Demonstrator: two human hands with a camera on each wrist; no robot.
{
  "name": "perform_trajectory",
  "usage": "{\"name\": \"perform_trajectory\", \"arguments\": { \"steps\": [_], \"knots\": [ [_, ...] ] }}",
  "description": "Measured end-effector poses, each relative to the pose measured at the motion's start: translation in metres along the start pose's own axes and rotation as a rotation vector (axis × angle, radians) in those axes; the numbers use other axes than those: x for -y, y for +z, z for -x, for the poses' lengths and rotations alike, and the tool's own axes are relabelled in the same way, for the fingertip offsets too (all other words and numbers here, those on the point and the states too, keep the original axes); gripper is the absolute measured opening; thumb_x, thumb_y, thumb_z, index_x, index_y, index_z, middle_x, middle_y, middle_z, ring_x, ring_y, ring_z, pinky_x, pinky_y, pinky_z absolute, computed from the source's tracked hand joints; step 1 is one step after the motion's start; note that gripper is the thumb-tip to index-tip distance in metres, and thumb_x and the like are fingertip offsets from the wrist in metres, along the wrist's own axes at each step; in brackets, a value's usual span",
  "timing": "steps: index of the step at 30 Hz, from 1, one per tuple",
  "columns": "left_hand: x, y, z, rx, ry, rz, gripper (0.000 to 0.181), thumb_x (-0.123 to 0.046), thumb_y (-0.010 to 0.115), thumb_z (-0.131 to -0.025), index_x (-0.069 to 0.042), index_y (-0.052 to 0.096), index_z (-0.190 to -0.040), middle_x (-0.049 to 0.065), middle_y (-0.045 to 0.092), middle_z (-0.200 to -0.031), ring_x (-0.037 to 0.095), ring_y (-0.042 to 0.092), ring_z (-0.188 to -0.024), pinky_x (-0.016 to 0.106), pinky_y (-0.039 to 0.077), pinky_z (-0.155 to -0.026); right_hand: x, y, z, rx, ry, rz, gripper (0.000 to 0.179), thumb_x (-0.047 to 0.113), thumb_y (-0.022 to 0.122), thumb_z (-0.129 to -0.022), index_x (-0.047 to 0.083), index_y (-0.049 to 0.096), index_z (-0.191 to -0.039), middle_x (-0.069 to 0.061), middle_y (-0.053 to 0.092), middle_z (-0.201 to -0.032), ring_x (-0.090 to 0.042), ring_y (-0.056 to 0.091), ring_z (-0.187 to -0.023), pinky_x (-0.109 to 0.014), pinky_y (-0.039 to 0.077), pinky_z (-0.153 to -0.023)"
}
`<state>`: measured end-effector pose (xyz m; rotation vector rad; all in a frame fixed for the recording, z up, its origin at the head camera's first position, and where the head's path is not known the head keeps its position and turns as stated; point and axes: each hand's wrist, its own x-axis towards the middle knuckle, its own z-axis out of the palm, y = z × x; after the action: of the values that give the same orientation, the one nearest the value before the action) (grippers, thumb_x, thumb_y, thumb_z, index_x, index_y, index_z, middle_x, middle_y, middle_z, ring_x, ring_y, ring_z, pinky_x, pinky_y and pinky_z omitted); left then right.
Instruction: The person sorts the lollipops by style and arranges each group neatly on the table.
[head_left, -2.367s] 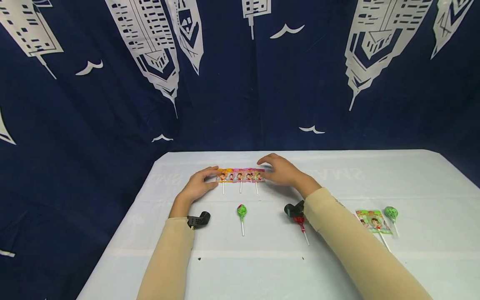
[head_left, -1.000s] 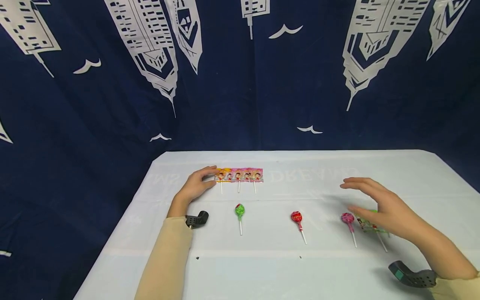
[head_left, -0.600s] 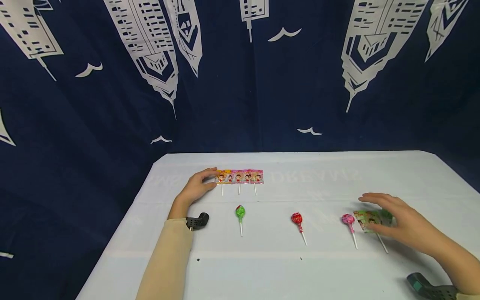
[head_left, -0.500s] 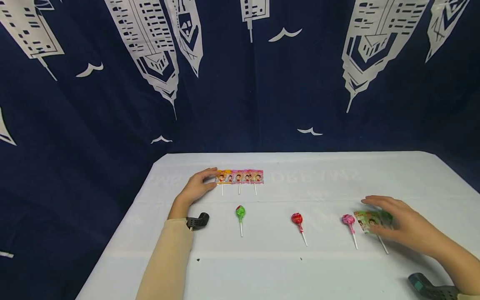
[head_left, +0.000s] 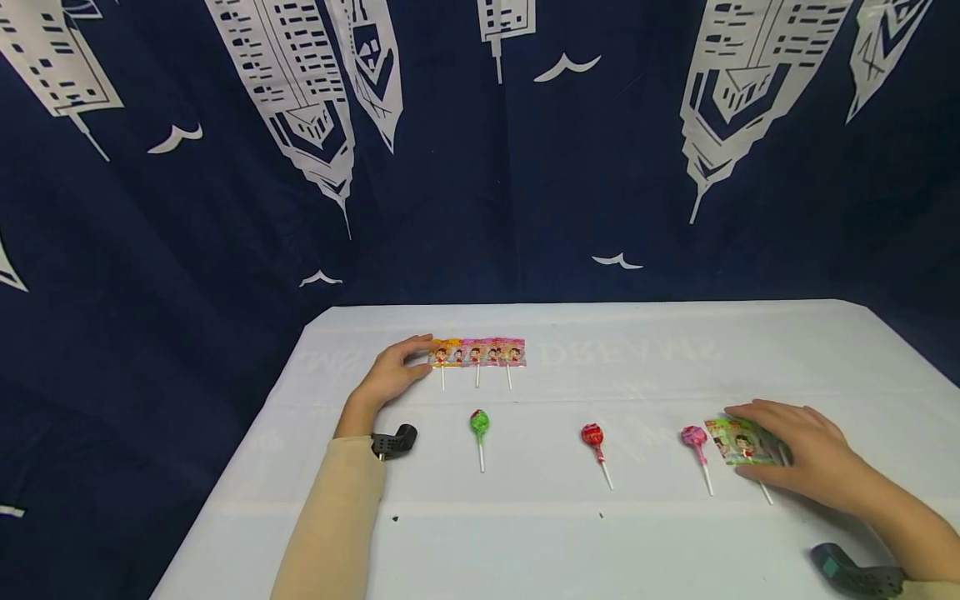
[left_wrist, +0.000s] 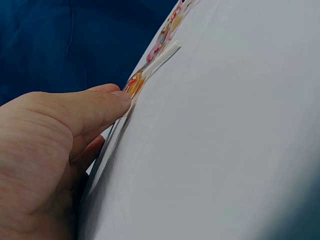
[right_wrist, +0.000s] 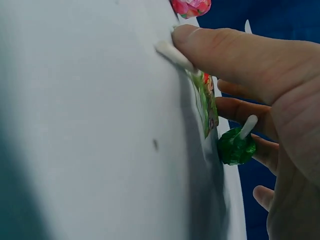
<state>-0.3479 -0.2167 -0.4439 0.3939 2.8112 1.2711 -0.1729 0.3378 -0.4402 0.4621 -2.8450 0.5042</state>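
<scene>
My left hand (head_left: 395,369) rests at the left end of a row of flat lollipops in orange and pink cartoon wrappers (head_left: 480,352). Its fingertips lie by the top corner and the thumb by the bottom corner; in the left wrist view the thumb (left_wrist: 100,107) reaches the orange wrapper (left_wrist: 135,85). Over at the right, my right hand (head_left: 813,454) spans a flat lollipop in a green wrapper (head_left: 738,442), fingers along its far edge and thumb near its white stick. In the right wrist view a round green lollipop (right_wrist: 235,147) sits beside those fingers, hidden from the head view.
Nearer on the white-covered table (head_left: 525,550) lie three round lollipops: a green one (head_left: 480,422), a red one (head_left: 592,435) and a pink one (head_left: 693,437), the pink one close left of the green wrapper. Dark blue printed cloth (head_left: 450,208) hangs behind.
My right hand has left the right end of the pink row, travelled right and come down over the green-wrapped lollipop, uncovering the round pink one. My left hand has stayed in place.
</scene>
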Motion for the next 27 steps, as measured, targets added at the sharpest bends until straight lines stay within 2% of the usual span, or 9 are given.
{"name": "perform_trajectory", "arguments": {
  "steps": [8, 16, 27],
  "knots": [
    [-0.0014, -0.0008, 0.0007, 0.000, -0.005, 0.003, 0.042, -0.012, 0.066, -0.094, -0.013, 0.063, -0.135, 0.001, 0.047, -0.156, 0.027, 0.031, -0.152, 0.049, 0.020, -0.126, -0.0048, 0.0038, -0.0002, -0.048, -0.034, -0.021, 0.065, 0.029, 0.091, -0.067, 0.013, 0.064, -0.123, -0.020, 0.058, -0.128, -0.044, 0.046, -0.117, -0.071, 0.027, -0.097],
    [-0.0005, -0.0005, 0.0000, 0.005, -0.006, 0.011, 0.042, -0.013, 0.066, -0.094, -0.013, 0.062, -0.136, 0.000, 0.046, -0.156, 0.026, 0.030, -0.152, 0.049, 0.019, -0.126, -0.0059, 0.0088, 0.0016, -0.117, -0.076, -0.021, 0.065, 0.024, 0.092, -0.063, 0.014, 0.065, -0.122, -0.014, 0.057, -0.125, -0.038, 0.042, -0.117, -0.069, 0.024, -0.103],
    [0.0007, 0.0002, -0.0008, 0.007, 0.003, 0.007, 0.042, -0.013, 0.066, -0.094, -0.013, 0.062, -0.136, 0.000, 0.046, -0.156, 0.026, 0.030, -0.152, 0.049, 0.020, -0.126, -0.0047, 0.0093, 0.0020, -0.113, -0.069, -0.050, 0.065, 0.023, 0.092, -0.065, 0.013, 0.065, -0.123, -0.013, 0.057, -0.124, -0.037, 0.041, -0.118, -0.067, 0.026, -0.102]
  ]
}}
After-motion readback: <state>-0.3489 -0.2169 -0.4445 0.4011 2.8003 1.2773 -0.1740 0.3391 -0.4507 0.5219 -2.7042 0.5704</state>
